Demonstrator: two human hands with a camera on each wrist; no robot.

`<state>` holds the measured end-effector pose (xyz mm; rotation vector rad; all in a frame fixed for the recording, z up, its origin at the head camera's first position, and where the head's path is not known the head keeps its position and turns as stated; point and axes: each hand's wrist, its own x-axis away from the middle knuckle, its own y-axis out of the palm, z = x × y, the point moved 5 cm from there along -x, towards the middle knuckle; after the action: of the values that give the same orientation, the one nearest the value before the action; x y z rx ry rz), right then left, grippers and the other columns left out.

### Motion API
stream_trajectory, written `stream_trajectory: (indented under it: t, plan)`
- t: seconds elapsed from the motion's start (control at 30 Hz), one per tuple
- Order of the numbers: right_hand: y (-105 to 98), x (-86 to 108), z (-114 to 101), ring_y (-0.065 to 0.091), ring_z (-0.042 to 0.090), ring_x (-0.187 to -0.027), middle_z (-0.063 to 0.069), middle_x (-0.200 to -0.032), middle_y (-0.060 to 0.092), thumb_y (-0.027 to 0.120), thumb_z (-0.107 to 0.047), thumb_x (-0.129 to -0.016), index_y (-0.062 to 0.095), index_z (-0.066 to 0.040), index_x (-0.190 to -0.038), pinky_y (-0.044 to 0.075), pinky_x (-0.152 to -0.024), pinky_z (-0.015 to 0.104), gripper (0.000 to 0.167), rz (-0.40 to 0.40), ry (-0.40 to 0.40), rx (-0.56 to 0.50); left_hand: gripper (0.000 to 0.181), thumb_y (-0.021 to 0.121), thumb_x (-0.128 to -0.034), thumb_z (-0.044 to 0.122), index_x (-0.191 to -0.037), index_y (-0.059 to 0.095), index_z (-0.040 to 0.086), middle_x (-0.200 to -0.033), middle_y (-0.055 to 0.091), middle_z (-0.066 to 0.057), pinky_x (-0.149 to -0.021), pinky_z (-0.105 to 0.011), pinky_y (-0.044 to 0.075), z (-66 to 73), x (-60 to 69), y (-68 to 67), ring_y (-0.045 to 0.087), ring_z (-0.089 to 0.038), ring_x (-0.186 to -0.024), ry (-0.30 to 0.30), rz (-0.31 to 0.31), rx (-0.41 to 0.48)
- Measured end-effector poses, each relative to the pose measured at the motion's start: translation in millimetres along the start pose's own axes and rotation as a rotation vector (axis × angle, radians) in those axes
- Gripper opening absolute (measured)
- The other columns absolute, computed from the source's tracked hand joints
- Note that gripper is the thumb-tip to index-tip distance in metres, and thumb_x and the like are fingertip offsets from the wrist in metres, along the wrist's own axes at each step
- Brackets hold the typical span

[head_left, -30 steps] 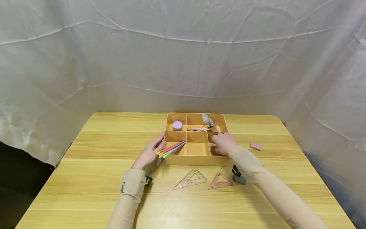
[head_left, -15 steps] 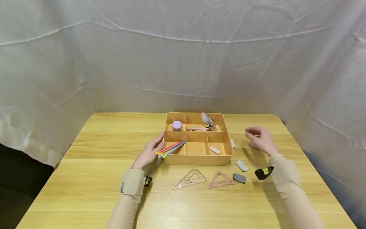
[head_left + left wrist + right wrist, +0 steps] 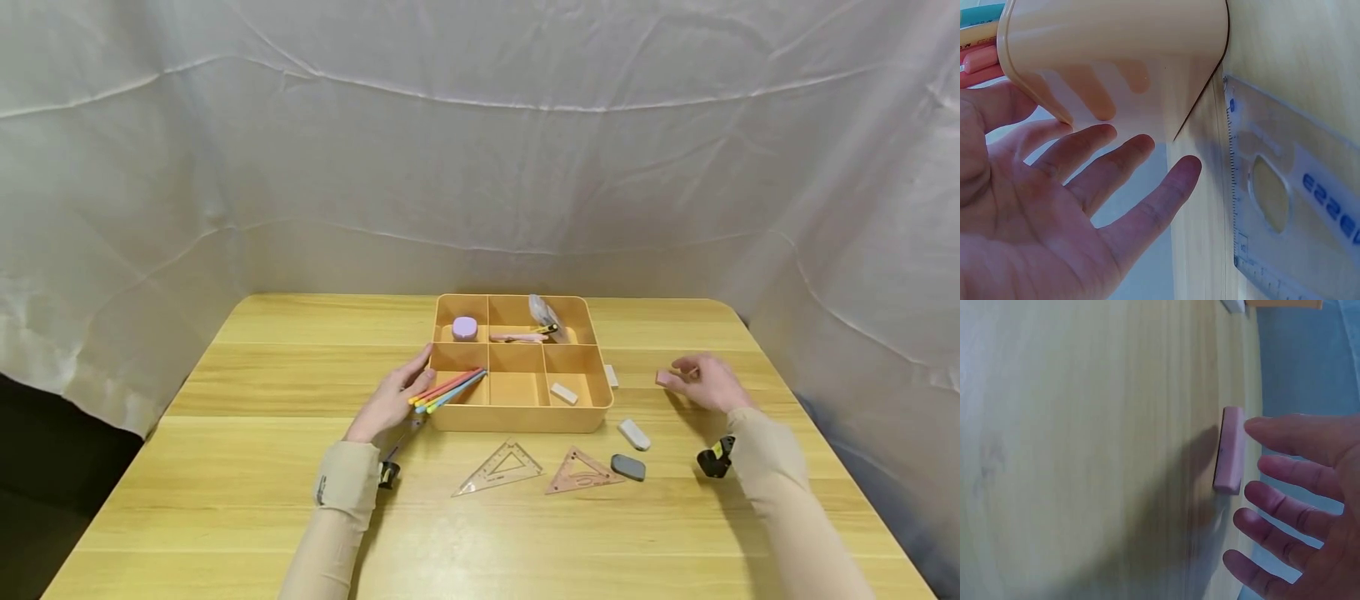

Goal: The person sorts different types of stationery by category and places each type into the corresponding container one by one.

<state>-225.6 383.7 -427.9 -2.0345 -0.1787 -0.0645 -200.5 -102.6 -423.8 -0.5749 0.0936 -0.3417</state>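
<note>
A tan divided organizer box point(image 3: 517, 420) stands mid-table. My left hand point(image 3: 390, 406) rests at its left side, fingers extended along the outer wall in the left wrist view. Several coloured pens point(image 3: 447, 392) lean over the front left compartment's rim, close to that hand. To the right of the box, my right hand point(image 3: 708, 383) hovers at a pink eraser point(image 3: 1230, 450). In the right wrist view its fingers are spread, the thumb tip right beside the eraser, with none curled round it. A white eraser point(image 3: 564, 393) lies in the box's front right compartment.
Two white erasers, one by the box's right wall point(image 3: 611, 376), and a grey eraser point(image 3: 627, 467) lie on the table. A clear set square point(image 3: 501, 471) and a pink set square point(image 3: 582, 472) lie in front. A purple-lidded container point(image 3: 465, 328) sits in the back left compartment.
My right hand came out of the front right compartment, where a white eraser now shows, and moved right to the pink eraser. My left hand stayed at the box.
</note>
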Motion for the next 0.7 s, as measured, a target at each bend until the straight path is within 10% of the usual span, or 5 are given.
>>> stream_trajectory:
  t: [0.7]
  plan:
    - [9.4, -5.0, 2.8, 0.061, 0.041, -0.099, 0.026, -0.105, 0.068, 0.064, -0.030, -0.099, 0.068, 0.009, -0.115, 0.049, -0.087, 0.060, 0.042, 0.054, -0.086, 0.122, 0.057, 0.039, -0.1100, 0.026, -0.160, 0.022, 0.006, -0.159, 0.033, -0.028, -0.123, -0.059, 0.026, 0.5, 0.6, -0.4, 0.039, -0.046, -0.144, -0.006, 0.011, 0.003]
